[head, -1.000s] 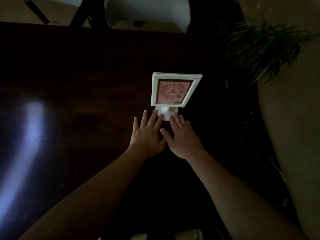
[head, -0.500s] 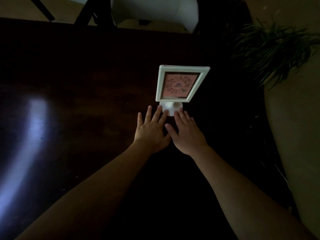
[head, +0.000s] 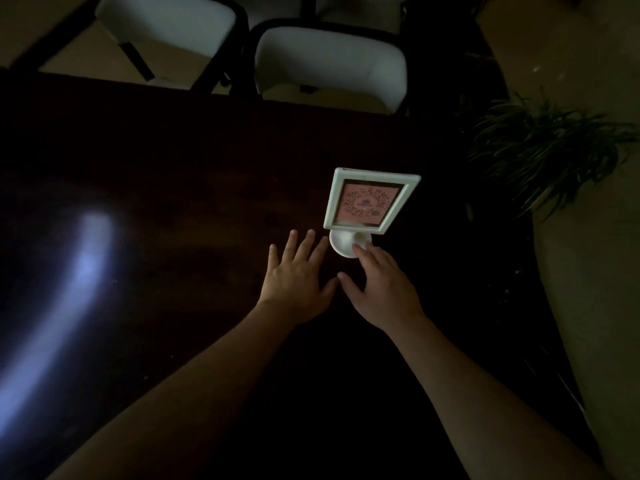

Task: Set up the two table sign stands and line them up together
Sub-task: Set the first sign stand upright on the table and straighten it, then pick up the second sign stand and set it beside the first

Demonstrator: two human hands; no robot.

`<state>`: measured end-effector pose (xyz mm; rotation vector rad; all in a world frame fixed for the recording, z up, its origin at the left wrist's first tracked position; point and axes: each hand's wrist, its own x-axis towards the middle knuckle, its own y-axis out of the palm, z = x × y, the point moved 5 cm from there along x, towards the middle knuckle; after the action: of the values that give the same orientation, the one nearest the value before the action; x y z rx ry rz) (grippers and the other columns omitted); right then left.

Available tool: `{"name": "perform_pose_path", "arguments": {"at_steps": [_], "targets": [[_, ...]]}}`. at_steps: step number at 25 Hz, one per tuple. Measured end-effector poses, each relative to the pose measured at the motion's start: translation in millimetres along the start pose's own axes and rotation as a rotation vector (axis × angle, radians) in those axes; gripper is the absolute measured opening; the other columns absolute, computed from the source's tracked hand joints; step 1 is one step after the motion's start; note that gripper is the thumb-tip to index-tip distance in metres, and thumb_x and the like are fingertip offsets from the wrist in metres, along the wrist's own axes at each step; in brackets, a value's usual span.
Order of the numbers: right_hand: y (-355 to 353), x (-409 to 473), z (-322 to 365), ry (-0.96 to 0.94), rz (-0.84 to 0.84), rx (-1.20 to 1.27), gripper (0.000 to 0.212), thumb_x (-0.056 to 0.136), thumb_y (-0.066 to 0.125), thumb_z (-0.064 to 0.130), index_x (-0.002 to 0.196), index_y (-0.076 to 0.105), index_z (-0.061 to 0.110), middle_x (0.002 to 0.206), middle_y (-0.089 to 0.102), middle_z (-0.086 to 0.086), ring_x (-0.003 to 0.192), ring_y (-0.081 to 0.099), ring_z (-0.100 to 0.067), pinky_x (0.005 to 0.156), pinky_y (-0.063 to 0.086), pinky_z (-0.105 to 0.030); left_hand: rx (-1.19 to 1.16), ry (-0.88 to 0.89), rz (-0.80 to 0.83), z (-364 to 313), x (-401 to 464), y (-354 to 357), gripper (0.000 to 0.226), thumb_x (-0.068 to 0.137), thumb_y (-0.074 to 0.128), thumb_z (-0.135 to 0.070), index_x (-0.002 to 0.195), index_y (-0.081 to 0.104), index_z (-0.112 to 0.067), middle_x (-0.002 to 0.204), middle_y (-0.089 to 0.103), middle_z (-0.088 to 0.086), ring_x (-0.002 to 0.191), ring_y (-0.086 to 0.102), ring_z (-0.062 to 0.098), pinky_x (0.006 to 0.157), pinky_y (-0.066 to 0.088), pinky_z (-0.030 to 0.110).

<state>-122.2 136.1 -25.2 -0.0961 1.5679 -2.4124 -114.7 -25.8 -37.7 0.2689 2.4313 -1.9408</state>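
One white table sign stand (head: 370,202) with a pink printed card stands upright on a round white base (head: 343,245) on the dark wooden table (head: 173,168). My right hand (head: 381,289) lies flat, fingers spread, with its fingertips on the base's front right edge. Just left of the base, my left hand (head: 298,275) rests flat on the table with fingers apart, its index finger close to the base. Neither hand holds anything. Only this one stand is in sight.
Two white chairs (head: 332,64) stand behind the table's far edge. A potted green plant (head: 543,150) sits on the floor to the right, beside the table's right edge. A bright light reflection (head: 79,265) lies on the table's left part.
My left hand has slipped off the base to its left. My right hand stays on the base's front. The view has shifted, showing more of the chairs.
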Motion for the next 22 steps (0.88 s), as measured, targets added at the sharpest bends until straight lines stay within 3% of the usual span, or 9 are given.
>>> {"name": "perform_pose_path", "arguments": {"at_steps": [5, 13, 17, 22], "targets": [[-37.3, -7.1, 36.6, -0.14, -0.106, 0.009, 0.065, 0.088, 0.06, 0.054, 0.142, 0.046, 0.02, 0.146, 0.05, -0.004, 0.137, 0.041, -0.021, 0.105, 0.045, -0.042, -0.04, -0.088, -0.139, 26.3, -34.5, -59.4, 0.085, 0.086, 0.039, -0.071, 0.154, 0.007, -0.031, 0.164, 0.014, 0.002, 0.15, 0.004, 0.025, 0.117, 0.014, 0.058], [-63.7, -30.7, 138.5, -0.345, -0.099, -0.003, 0.073, 0.087, 0.05, 0.065, 0.147, 0.04, 0.024, 0.15, 0.046, -0.005, 0.138, 0.039, -0.021, 0.107, 0.041, -0.039, -0.139, -0.184, -0.311, 93.9, -134.5, -152.1, 0.088, 0.083, 0.051, -0.069, 0.154, 0.016, -0.028, 0.154, 0.036, 0.004, 0.141, 0.033, 0.024, 0.108, 0.039, 0.046], [-58.1, -44.3, 212.9, -0.428, -0.069, 0.016, 0.076, 0.085, 0.047, 0.068, 0.148, 0.037, 0.027, 0.153, 0.043, -0.003, 0.14, 0.037, -0.021, 0.106, 0.043, -0.044, -0.16, -0.234, -0.405, 145.9, -193.5, -185.2, 0.088, 0.081, 0.052, -0.07, 0.153, 0.022, -0.028, 0.15, 0.042, 0.005, 0.137, 0.039, 0.024, 0.104, 0.043, 0.047], [-31.9, -66.7, 321.8, -0.507, -0.059, -0.012, 0.072, 0.086, 0.054, 0.065, 0.148, 0.036, 0.031, 0.154, 0.041, 0.002, 0.141, 0.036, -0.019, 0.107, 0.043, -0.041, -0.183, -0.266, -0.468, 238.4, -271.5, -209.7, 0.085, 0.081, 0.054, -0.069, 0.151, 0.024, -0.03, 0.149, 0.043, 0.003, 0.137, 0.037, 0.024, 0.104, 0.043, 0.048]]}}
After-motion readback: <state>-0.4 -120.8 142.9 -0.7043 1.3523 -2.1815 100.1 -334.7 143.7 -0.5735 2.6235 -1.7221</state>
